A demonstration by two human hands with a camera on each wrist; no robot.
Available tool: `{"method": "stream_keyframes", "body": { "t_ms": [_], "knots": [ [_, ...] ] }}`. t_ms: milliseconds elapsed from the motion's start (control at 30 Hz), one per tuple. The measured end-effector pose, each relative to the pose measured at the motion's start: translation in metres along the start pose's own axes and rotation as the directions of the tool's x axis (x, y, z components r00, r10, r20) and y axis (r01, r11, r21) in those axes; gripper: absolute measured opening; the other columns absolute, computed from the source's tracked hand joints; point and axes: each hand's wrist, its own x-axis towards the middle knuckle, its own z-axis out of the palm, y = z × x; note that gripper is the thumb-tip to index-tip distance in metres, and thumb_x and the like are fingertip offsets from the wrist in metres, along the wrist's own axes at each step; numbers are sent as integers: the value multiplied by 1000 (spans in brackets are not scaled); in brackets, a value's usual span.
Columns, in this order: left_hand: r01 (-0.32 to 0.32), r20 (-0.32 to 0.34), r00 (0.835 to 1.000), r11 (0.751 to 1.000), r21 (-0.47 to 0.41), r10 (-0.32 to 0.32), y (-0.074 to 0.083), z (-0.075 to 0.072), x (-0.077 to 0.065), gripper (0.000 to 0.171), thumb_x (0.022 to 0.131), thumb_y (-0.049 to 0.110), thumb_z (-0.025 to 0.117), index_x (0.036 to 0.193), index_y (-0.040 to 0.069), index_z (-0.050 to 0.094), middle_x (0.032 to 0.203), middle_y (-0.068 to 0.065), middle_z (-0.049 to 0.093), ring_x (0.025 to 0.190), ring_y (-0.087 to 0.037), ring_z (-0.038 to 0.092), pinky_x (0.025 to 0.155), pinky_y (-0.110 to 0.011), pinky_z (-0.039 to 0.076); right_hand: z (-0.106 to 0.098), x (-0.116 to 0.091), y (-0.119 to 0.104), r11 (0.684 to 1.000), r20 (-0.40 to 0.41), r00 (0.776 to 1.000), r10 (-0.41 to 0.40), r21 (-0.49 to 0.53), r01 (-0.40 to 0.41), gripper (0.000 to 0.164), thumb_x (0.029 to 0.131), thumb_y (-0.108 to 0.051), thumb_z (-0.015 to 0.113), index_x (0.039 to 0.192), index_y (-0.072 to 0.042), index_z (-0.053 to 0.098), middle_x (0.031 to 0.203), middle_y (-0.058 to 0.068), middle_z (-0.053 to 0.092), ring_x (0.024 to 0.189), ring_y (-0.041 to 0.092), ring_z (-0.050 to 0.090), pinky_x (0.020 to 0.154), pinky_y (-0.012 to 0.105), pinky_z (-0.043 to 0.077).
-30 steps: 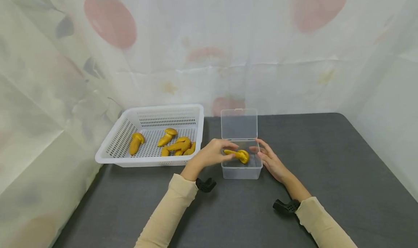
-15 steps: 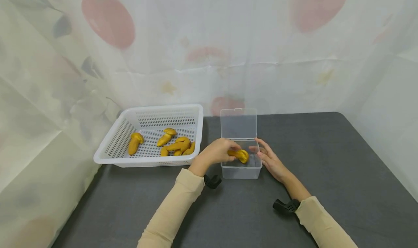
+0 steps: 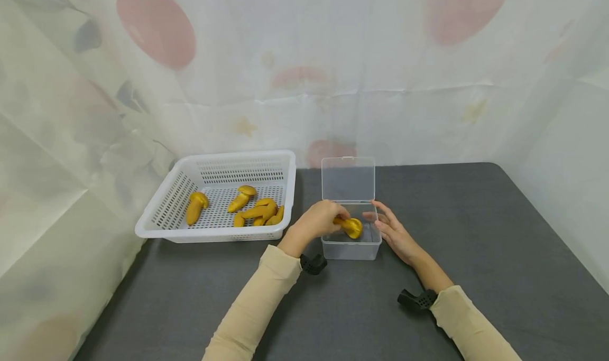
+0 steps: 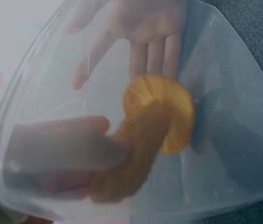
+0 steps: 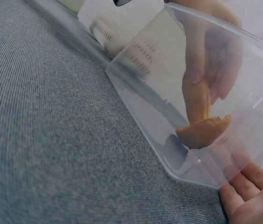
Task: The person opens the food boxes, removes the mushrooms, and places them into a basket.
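My left hand [image 3: 316,222] pinches a yellow mushroom [image 3: 352,228] by its stem, down inside a clear plastic box [image 3: 351,252]. In the left wrist view the mushroom's cap [image 4: 181,109] shows through the wall, pointing away from the fingers. The right wrist view shows the cap low in the box, though whether it touches the bottom I cannot tell. The box's hinged lid [image 3: 349,178] stands raised at the back. Against the right wall rests my right hand [image 3: 398,239], its fingers [image 5: 243,186] fairly straight on the plastic.
To the left of the box stands a white perforated basket [image 3: 209,236] holding several more yellow mushrooms [image 3: 259,211]. A dark grey cloth [image 3: 476,234] covers the table. Patterned curtains [image 3: 266,123] hang behind and at the left.
My left hand has moved right and down into the box, taking a fuller hold on the mushroom's stem. The right hand stays at the box's side.
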Motion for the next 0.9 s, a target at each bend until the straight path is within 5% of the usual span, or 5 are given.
{"method": "stream_keyframes", "body": {
  "t_ms": [200, 400, 500, 733, 900],
  "knots": [
    [-38, -43, 999, 994, -103, 33, -2, 2, -5, 23, 88, 9, 70, 111, 10, 73, 109, -4, 74, 97, -16, 69, 88, -27, 58, 0, 0, -1, 1000, 11, 1000, -6, 10, 6, 57, 105, -26, 36, 155, -21, 8, 153, 32, 21, 144, 45, 16, 114, 75, 6],
    [-64, -74, 996, 990, -126, 55, 0, 2, -9, 22, 88, 7, 68, 110, 9, 73, 110, -5, 74, 96, -17, 69, 85, -25, 58, 1, 0, 0, 1000, 11, 1000, -9, -7, 10, 56, 106, -26, 34, 155, -21, 8, 152, 34, 20, 144, 50, 14, 113, 76, 6],
    [-74, -85, 994, 989, -125, 64, 0, 1, -11, 22, 89, 7, 68, 110, 9, 73, 109, -5, 74, 95, -16, 69, 84, -24, 58, 2, 0, -1, 1000, 5, 1000, -10, -20, 10, 56, 106, -26, 34, 155, -20, 9, 151, 34, 22, 142, 44, 22, 113, 75, 9],
    [-80, -101, 993, 987, -137, 66, 4, -4, -16, 23, 89, 7, 67, 112, 8, 72, 110, -6, 73, 96, -17, 69, 85, -23, 58, 1, 1, 1, 999, 5, 1000, -25, -21, 25, 55, 106, -26, 34, 155, -20, 10, 150, 30, 26, 127, 0, 40, 114, 73, 12],
    [-94, -134, 988, 986, -137, 75, 6, -7, -19, 22, 90, 7, 67, 111, 9, 72, 109, -6, 74, 95, -16, 69, 85, -25, 58, 0, 1, 2, 1000, 11, 1000, -27, -15, 28, 55, 106, -27, 34, 155, -20, 10, 150, 33, 24, 121, -9, 41, 114, 74, 11]
  ]
}}
